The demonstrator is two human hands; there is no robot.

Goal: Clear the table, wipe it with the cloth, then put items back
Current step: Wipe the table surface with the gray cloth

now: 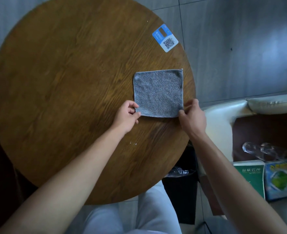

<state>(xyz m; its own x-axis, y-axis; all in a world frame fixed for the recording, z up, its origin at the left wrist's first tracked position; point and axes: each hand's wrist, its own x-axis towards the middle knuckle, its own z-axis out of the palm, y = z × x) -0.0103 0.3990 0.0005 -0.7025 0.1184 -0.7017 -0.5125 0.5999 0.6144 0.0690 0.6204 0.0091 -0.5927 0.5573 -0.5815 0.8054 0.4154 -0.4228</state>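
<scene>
A grey square cloth (pixel 158 92) lies flat on the right part of the round wooden table (pixel 72 92). My left hand (pixel 127 115) pinches its near left corner between thumb and fingers. The near right corner is pinched by my right hand (pixel 192 116). On the chair seat to the right stand a green book (pixel 250 174), a blue tissue pack (pixel 281 178) and clear glasses (pixel 267 150).
A blue and white QR-code sticker (pixel 165 38) sits on the table's far right edge. A white-armed chair (pixel 223 119) stands to the right of the table. A black bin (pixel 179 188) with a plastic liner sits below the table's near right edge. Small white specks (pixel 133 143) mark the tabletop.
</scene>
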